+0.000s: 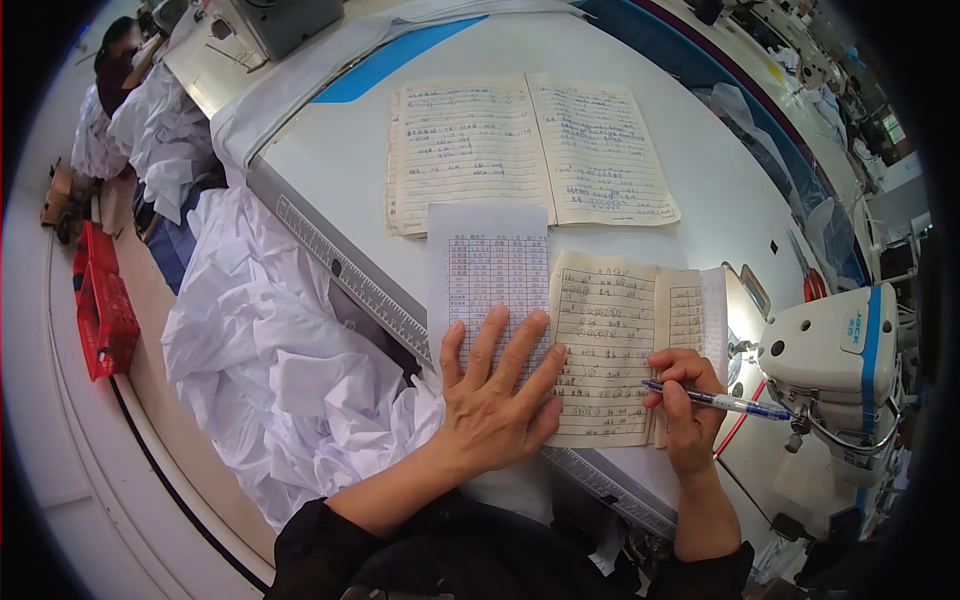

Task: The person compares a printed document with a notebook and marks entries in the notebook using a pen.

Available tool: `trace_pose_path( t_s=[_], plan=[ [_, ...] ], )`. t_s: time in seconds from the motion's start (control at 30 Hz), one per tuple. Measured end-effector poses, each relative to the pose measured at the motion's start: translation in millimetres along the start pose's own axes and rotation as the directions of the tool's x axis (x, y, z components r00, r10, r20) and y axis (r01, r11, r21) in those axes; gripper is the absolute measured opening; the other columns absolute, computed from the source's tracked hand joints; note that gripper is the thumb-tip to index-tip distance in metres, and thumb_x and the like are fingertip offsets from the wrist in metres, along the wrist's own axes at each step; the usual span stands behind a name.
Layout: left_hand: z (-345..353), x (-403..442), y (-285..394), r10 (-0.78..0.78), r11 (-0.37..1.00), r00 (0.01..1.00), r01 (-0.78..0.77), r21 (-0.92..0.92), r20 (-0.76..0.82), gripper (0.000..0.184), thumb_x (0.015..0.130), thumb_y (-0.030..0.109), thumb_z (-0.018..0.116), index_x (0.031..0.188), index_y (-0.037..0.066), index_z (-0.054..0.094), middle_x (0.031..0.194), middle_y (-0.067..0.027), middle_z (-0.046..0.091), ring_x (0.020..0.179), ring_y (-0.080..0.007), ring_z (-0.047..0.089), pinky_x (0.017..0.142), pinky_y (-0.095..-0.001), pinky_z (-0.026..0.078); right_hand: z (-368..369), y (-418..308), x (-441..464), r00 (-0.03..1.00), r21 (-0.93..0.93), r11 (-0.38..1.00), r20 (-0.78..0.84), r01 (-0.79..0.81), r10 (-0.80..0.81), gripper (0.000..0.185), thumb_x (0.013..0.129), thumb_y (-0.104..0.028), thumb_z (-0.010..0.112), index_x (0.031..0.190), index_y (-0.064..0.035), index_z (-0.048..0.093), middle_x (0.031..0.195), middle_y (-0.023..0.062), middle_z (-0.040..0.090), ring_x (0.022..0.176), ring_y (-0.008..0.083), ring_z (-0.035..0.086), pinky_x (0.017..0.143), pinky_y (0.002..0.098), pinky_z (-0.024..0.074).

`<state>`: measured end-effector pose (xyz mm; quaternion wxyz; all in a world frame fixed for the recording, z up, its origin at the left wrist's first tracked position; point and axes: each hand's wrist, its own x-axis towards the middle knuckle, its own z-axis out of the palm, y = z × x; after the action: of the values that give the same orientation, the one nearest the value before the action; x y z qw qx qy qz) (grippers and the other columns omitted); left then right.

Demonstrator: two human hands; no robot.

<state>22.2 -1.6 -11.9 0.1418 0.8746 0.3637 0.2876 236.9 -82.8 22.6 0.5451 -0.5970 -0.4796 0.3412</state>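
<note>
My left hand (500,400) lies with spread fingers on a printed table sheet (488,260) and the left edge of a small open notebook (605,330). A blue and clear pen (735,403) is held in my right hand (690,400), its tip over the notebook's left page, near the fold. Handwritten lines and circled marks cover that page. Above, a larger open notebook (600,150) with handwriting lies flat on the white table (350,190).
White fabric (270,340) is heaped at the left, by the table's ruler edge (350,275). A sewing machine head (830,345) stands at the right, another machine (270,25) at the top left. A red bag (103,300) and a person (125,60) are further left.
</note>
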Motion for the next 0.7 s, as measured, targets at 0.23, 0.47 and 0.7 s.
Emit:
trace_pose_path(
  t_s=[0.23,0.47,0.7],
  plan=[
    [0.9,-0.7,-0.4,-0.002,1.0,1.0,0.003,0.007,-0.002,0.043,0.076,0.031,0.061,0.116,0.014,0.063,0.139,-0.0118,0.045,0.132,-0.0351,0.032,0.108,-0.0547,0.011,0.4,-2.0,0.2,1.0,-0.005,1.0,0.003,-0.018,0.018,0.01,0.089,-0.006,0.052,0.091,0.0032,0.054,0.104,0.0158,0.057,0.067,0.0098,0.057,0.062,0.0219,0.0515],
    [1.0,-0.8,-1.0,0.006,1.0,1.0,-0.006,0.01,-0.008,0.043,0.078,0.033,0.06,0.117,0.014,0.063,0.139,-0.0116,0.046,0.133,-0.0349,0.032,0.109,-0.0546,0.01,0.6,-1.4,-0.5,1.0,-0.002,1.0,0.001,-0.017,0.017,0.01,0.089,-0.006,0.052,0.092,0.0033,0.054,0.105,0.0162,0.057,0.067,0.01,0.058,0.062,0.022,0.0515],
    [1.2,-1.5,-0.9,0.004,1.0,1.0,-0.004,-0.006,-0.011,0.043,0.078,0.031,0.061,0.117,0.013,0.063,0.141,-0.011,0.044,0.134,-0.0342,0.033,0.108,-0.0561,0.011,0.4,-0.9,-0.1,1.0,0.006,1.0,0.002,-0.014,0.014,0.01,0.089,-0.006,0.052,0.092,0.0031,0.053,0.105,0.0165,0.056,0.067,0.0103,0.057,0.063,0.0223,0.0516]
  ],
)
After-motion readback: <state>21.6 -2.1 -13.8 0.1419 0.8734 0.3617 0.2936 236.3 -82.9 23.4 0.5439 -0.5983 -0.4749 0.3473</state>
